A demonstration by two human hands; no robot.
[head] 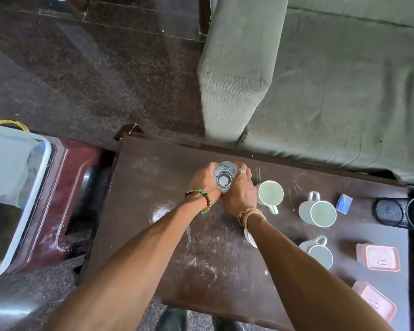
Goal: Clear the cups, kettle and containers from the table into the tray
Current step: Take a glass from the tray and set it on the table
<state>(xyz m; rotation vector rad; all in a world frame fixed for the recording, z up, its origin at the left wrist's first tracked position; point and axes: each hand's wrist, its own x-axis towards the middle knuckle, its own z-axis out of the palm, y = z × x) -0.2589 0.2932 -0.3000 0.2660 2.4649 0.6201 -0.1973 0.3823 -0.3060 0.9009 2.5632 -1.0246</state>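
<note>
Both hands, the left hand [204, 179] and right hand [240, 191], wrap around one clear glass [224, 176]. White mugs [270, 193] sit just right.

No text is legible. The lid of the farther red container [378, 255] carries a small raised mark, as does the lid of the nearer red container [374, 303]. Both marks are too small to decipher. Lettering on the right wrist's woven band [250, 212] is likewise unreadable.
</note>
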